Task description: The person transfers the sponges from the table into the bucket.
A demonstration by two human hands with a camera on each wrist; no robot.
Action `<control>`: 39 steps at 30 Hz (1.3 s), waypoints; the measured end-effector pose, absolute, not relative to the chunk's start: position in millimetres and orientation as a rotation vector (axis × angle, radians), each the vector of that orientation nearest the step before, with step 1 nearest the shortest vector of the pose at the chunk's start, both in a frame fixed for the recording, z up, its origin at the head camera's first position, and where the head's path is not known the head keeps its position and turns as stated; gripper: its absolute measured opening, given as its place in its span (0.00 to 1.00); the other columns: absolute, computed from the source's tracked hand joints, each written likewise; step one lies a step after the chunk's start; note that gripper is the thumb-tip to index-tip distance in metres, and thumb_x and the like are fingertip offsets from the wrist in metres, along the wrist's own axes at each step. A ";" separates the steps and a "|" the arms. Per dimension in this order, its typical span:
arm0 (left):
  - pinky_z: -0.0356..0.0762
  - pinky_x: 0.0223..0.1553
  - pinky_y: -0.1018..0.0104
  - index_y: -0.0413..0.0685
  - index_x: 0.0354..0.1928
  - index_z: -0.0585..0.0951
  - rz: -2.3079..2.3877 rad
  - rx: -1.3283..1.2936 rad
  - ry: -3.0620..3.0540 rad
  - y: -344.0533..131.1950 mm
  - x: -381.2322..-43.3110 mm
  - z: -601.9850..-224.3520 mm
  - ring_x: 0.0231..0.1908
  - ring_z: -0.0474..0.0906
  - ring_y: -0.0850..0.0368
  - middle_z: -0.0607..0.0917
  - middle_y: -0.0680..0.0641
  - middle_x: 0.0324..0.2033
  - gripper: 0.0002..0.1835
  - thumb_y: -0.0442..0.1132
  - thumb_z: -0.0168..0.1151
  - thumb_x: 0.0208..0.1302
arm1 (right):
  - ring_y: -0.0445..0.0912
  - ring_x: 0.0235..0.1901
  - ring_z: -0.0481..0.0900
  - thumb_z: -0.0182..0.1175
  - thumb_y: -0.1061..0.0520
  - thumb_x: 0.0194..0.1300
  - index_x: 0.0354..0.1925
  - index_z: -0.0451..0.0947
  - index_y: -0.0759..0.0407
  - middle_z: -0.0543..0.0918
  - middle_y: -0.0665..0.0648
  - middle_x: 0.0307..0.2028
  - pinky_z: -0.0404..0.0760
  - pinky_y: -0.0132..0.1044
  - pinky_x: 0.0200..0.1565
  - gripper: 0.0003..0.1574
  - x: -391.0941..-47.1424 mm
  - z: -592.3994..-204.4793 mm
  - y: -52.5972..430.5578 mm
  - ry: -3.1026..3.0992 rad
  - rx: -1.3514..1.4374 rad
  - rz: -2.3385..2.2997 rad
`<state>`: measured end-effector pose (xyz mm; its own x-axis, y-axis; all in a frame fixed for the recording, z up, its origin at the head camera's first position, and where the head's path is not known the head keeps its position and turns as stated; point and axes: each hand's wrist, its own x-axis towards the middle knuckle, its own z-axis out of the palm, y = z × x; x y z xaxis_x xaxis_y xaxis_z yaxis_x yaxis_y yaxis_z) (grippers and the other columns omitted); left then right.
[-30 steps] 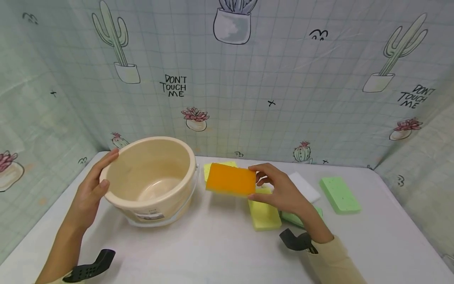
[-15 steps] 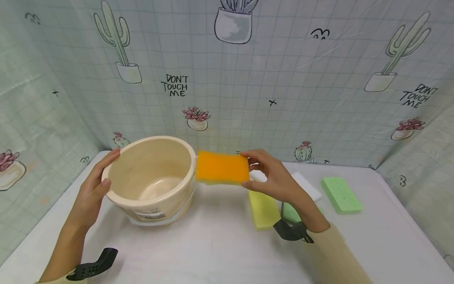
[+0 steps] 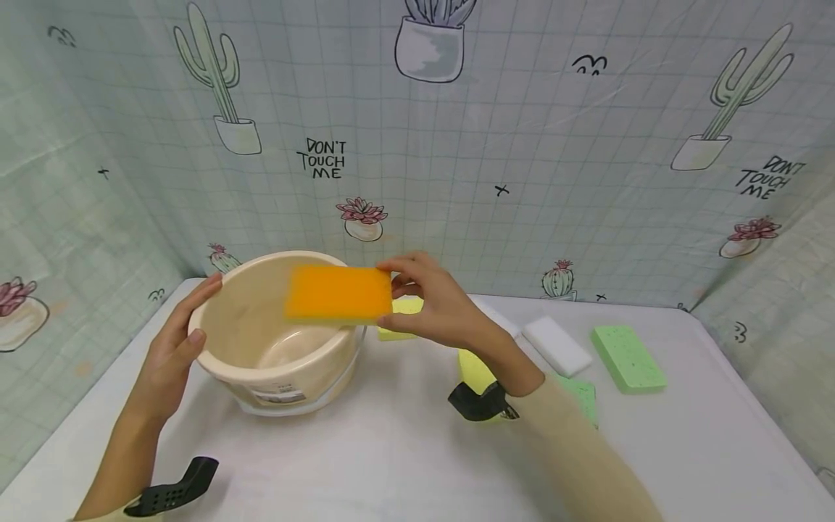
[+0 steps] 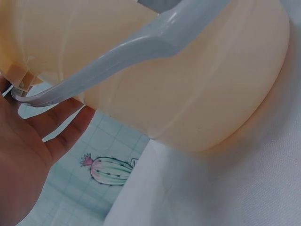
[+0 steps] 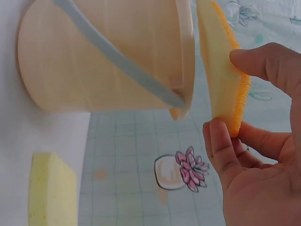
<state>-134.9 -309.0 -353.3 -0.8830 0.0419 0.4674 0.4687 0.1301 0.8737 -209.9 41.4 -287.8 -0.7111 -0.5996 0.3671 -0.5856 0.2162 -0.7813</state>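
A cream bucket (image 3: pixel 225 319) with a pale grey handle (image 4: pixel 136 49) stands at the left of the table. My left hand (image 3: pixel 171 351) holds its left rim, fingers and thumb spread along the edge; the left wrist view shows fingers by the handle's end. In my right hand (image 3: pixel 433 304), the thumb and fingers pinch the right end of a sponge (image 3: pixel 335 293), orange on one face and pale yellow on the other. This sponge is above the bucket's mouth, covering part of the opening. The right wrist view shows it apart from the rim.
A yellow sponge (image 3: pixel 399 319) lies just right of the bucket; another yellow sponge (image 3: pixel 475 371) is partly under the right forearm. Further right are a white sponge (image 3: pixel 557 346), a partly hidden green piece (image 3: pixel 583 395) and a green sponge (image 3: pixel 628 359). A cactus-print curtain (image 3: pixel 443 145) hangs behind.
My right hand has carried the orange sponge left and slightly up, from beside the bucket to over its opening. My left hand has stayed on the rim.
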 end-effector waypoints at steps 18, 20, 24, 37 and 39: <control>0.56 0.61 0.80 0.47 0.72 0.60 -1.673 -0.466 -2.185 -308.2 -132.2 -351.0 0.71 0.48 0.55 0.54 0.49 0.73 0.28 0.37 0.45 0.70 | 0.40 0.40 0.75 0.73 0.54 0.50 0.59 0.72 0.63 0.69 0.54 0.47 0.76 0.25 0.44 0.39 -214.0 -271.5 -21.2 2.568 -1.170 -1.213; 0.56 0.61 0.79 0.46 0.72 0.60 -1.694 -0.474 -2.178 -307.4 -132.1 -350.6 0.71 0.47 0.54 0.53 0.49 0.73 0.28 0.37 0.45 0.70 | 0.40 0.40 0.75 0.73 0.52 0.50 0.59 0.72 0.64 0.69 0.53 0.47 0.75 0.23 0.43 0.40 -214.9 -271.5 -26.2 2.576 -1.156 -1.183; 0.58 0.60 0.80 0.48 0.72 0.60 -1.613 -0.428 -2.233 -306.7 -132.3 -350.3 0.71 0.48 0.55 0.54 0.50 0.73 0.29 0.38 0.46 0.70 | 0.40 0.37 0.72 0.73 0.48 0.51 0.60 0.72 0.62 0.70 0.52 0.44 0.73 0.23 0.38 0.41 -216.7 -271.2 -36.3 2.653 -1.143 -1.056; 0.58 0.60 0.79 0.50 0.72 0.61 -1.602 -0.396 -2.246 -306.4 -132.0 -349.2 0.71 0.48 0.55 0.54 0.50 0.73 0.29 0.40 0.46 0.70 | 0.43 0.42 0.70 0.71 0.50 0.53 0.62 0.71 0.65 0.70 0.56 0.48 0.71 0.25 0.39 0.41 -220.3 -266.0 -52.6 2.712 -1.064 -0.913; 0.58 0.60 0.79 0.50 0.72 0.61 -1.596 -0.387 -2.252 -305.6 -131.9 -349.1 0.71 0.49 0.55 0.54 0.51 0.73 0.29 0.40 0.46 0.70 | 0.43 0.43 0.70 0.70 0.50 0.54 0.62 0.70 0.65 0.70 0.57 0.49 0.71 0.24 0.40 0.41 -220.2 -265.5 -54.4 2.729 -1.068 -0.883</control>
<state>-131.9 -305.6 -349.1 -0.9004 0.0189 0.4347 0.4164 0.3275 0.8482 -220.2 -54.4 -265.5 -0.7534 -0.6448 0.1291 -0.5981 0.5903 -0.5421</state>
